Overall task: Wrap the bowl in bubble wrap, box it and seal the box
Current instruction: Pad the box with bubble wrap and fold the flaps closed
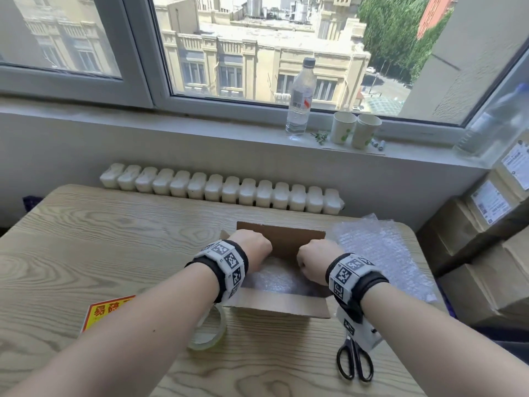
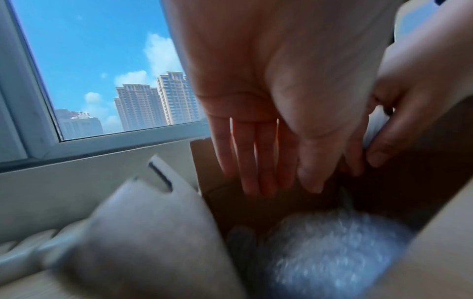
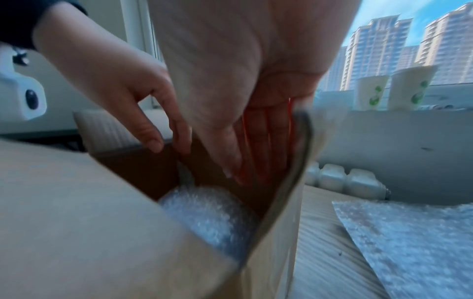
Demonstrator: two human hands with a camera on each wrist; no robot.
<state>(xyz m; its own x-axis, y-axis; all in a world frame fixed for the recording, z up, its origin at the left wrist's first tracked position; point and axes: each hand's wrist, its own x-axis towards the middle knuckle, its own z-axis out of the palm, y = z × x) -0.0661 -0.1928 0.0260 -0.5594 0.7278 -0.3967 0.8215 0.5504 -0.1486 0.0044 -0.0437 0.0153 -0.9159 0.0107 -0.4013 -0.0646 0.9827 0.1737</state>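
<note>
A: Nearest, on the person's side of both hands: roll of clear tape (image 1: 207, 330) under the left forearm, scissors (image 1: 355, 361) under the right wrist, both untouched. So sealing not yet begun?

B: Not begun, judging by that. Red-and-yellow label (image 1: 107, 312) lying flat left of the tape, not stuck on anything.

A: And the grip itself?

B: Left hand (image 1: 253, 249) and right hand (image 1: 315, 259) over the open box (image 1: 274, 308), fingers (image 2: 258, 161) straight and together, pointing down inside, holding nothing. Right fingers (image 3: 258, 151) the same, close to the right wall.

A: Bowl?

B: Wrapped bowl (image 3: 210, 214) directly below the fingertips, at the bottom of the box. Wrapping done, boxing looks done or nearly.

A: Beyond the hands?

B: Far flap (image 1: 289, 237) upright, spare bubble wrap (image 1: 378, 247) just right of the box. Left to do: 4 flaps down, then tape.
</note>
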